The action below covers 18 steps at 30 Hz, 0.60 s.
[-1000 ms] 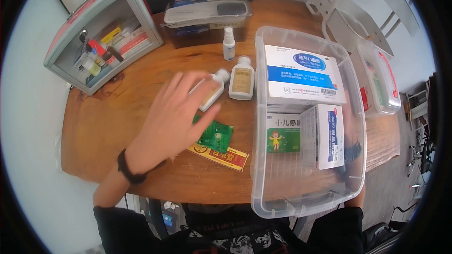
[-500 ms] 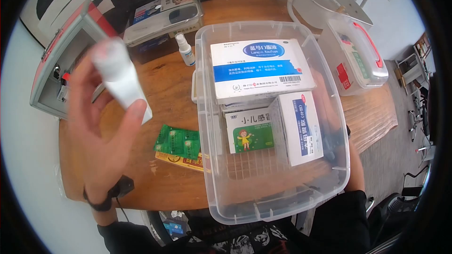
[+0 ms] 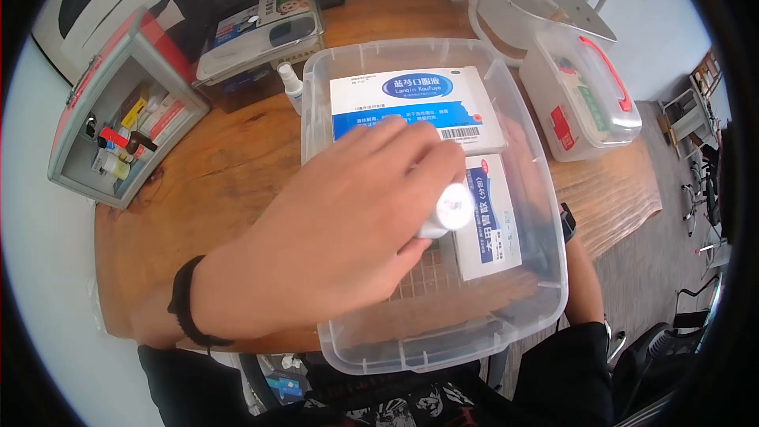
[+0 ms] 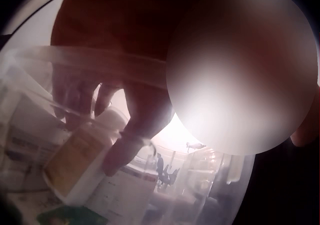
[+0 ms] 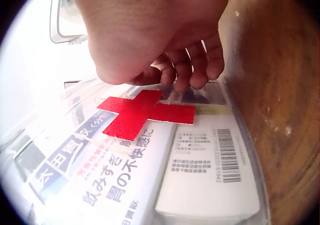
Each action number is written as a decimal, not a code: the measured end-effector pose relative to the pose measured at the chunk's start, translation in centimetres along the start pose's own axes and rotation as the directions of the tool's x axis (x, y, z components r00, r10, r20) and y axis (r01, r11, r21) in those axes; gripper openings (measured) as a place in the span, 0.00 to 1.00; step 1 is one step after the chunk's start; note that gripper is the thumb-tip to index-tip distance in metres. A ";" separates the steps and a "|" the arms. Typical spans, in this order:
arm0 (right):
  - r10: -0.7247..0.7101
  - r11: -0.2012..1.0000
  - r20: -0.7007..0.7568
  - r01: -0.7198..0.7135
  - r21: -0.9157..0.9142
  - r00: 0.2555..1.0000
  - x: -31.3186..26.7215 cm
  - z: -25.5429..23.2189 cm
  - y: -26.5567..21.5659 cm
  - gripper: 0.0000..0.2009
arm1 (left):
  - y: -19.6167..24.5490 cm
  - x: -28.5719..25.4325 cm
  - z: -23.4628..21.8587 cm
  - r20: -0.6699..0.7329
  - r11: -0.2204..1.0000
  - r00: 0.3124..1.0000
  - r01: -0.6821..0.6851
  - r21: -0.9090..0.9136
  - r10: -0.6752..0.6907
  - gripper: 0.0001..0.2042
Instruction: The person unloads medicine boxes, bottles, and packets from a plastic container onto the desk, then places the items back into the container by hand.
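Note:
My left hand reaches over the clear plastic bin and grips a white bottle, its cap facing up in the head view. In the left wrist view the bottle's tan label shows through the bin wall, tilted, with thumb and fingers around its upper part. The bin contains a blue-and-white medicine box, a white upright box and a green-and-white box, mostly covered by the hand in the head view. My right hand lies along the bin's right outer wall, fingers loosely bent, above a red cross.
Left stands a grey-and-red first-aid case with medicines inside. Behind are a lidded clear box and a small spray bottle beside the bin. A red-handled box and a white metal frame occupy the right.
The left hand picked up a white bottle from the table, lifted it on the left, then carried it right over the bin. The head view has turned, shifting everything leftward; the right hand stays by the bin.

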State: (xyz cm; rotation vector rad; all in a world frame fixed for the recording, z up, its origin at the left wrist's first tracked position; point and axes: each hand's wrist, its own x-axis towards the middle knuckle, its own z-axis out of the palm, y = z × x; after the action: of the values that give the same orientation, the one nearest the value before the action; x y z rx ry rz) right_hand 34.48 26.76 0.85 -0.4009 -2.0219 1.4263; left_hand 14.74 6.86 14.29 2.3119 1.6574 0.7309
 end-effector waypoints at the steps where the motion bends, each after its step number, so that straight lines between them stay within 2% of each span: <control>1: 0.000 1.000 0.000 0.000 0.001 1.000 0.1 0.0 0.1 0.26 | -0.1 0.1 0.1 -0.017 0.993 0.996 -0.081 0.084 0.083 0.22; 3: 0.104 0.988 0.013 -0.105 0.112 0.995 0.1 -0.1 0.5 0.26 | 0.3 0.2 -0.3 -0.045 0.987 0.997 -0.059 0.147 0.066 0.21; 4: 0.105 0.988 0.013 -0.106 0.112 0.994 0.1 -0.1 0.7 0.26 | 0.4 0.2 -0.4 -0.074 0.977 0.996 -0.033 0.210 0.050 0.20; 5: 0.130 0.981 0.004 -0.129 0.148 0.992 0.1 -0.1 0.9 0.26 | 0.4 0.1 -0.5 -0.075 0.978 0.996 -0.032 0.208 0.048 0.20; 7: 0.179 0.960 -0.010 -0.172 0.220 0.984 0.1 0.0 1.6 0.26 | 0.2 0.0 -0.6 0.012 0.989 0.991 0.133 0.071 -0.134 0.21; 11: 0.259 0.912 0.003 -0.246 0.329 0.966 -0.1 -0.4 2.6 0.27 | 0.1 0.2 -0.3 0.006 0.983 0.986 0.167 0.079 -0.168 0.23; 13: 0.292 0.887 0.030 -0.283 0.365 0.956 -0.3 -0.4 2.6 0.27 | 0.0 0.0 -0.3 -0.076 0.977 0.995 0.081 0.196 -0.067 0.22; 14: 0.316 0.869 0.007 -0.293 0.400 0.949 -0.5 -0.3 2.4 0.28 | 0.0 -0.2 -0.5 -0.077 0.977 0.995 0.084 0.196 -0.070 0.22; 16: 0.342 0.848 -0.014 -0.302 0.434 0.939 -0.6 -0.4 1.8 0.28 | -0.2 -0.7 -1.6 -0.220 0.999 0.975 0.035 0.010 -0.032 0.19; 17: 0.303 0.901 -0.006 -0.284 0.329 0.953 -0.5 -0.5 1.2 0.28 | -0.6 -1.5 -2.3 -0.217 0.999 0.976 0.034 0.013 -0.030 0.19; 18: 0.265 0.940 0.003 -0.259 0.223 0.964 -0.4 -0.5 0.8 0.29 | -1.2 -2.6 -3.4 -0.321 0.991 0.946 0.089 0.096 -0.054 0.17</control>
State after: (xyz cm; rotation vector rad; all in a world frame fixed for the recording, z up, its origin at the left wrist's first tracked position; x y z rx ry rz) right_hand 35.00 27.17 0.14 -0.6052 -1.8119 1.7778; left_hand 11.38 4.43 15.91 2.2859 1.9492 1.0697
